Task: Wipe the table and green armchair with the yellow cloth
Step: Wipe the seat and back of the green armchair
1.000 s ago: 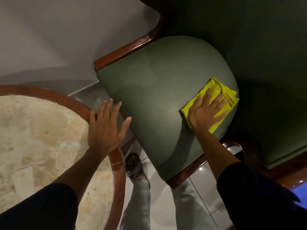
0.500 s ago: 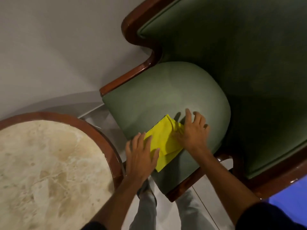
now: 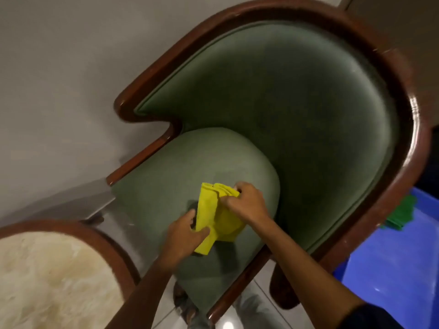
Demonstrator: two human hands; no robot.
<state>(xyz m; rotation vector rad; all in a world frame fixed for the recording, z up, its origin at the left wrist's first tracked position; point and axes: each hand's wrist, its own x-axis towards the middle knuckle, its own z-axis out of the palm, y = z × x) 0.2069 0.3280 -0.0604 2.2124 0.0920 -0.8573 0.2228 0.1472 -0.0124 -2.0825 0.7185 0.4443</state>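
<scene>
The green armchair (image 3: 297, 110) with a dark wooden frame fills the middle and right of the view, its rounded seat cushion toward me. The yellow cloth (image 3: 213, 214) is bunched and lifted just above the front of the seat. My left hand (image 3: 183, 236) pinches the cloth's lower left edge. My right hand (image 3: 247, 203) grips its upper right part. The round table (image 3: 78, 231), with a marble top and brown wooden rim, lies at the lower left.
A grey wall runs behind the chair at the upper left. A blue tub (image 3: 392, 262) holding a green cloth (image 3: 401, 214) stands on the floor at the right. My legs and a sandalled foot (image 3: 187, 309) show on the tiled floor under the seat's front.
The cloth, flat on the seat under my right hand before, is now picked up and held in both hands. The view has tilted up, showing the whole chair back.
</scene>
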